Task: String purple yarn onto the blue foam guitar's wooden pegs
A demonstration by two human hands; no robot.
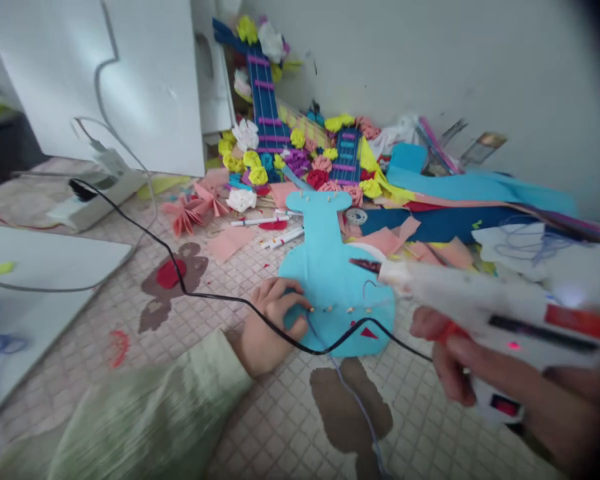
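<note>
A light blue guitar-shaped cutout (325, 260) lies on the table, with a row of small pale pegs (350, 309) across its lower body and more at its head. My left hand (275, 320) rests at the cutout's left edge, thumb and forefinger curled together by the leftmost peg. A thin blue string (353, 393) runs from those fingertips down toward the table's front. My right hand (460, 360) is wrapped round the handle of a white glue gun (480, 300). The gun's dark nozzle points left, above the cutout's right side; a small red light glows on its body.
A black cord (220, 297) crosses over my left hand toward the glue gun. Behind stand dark blue paper guitars (267, 110) among crumpled paper flowers (250, 160). White markers (285, 237), paper scraps (230, 241) and a power strip (97, 193) lie around.
</note>
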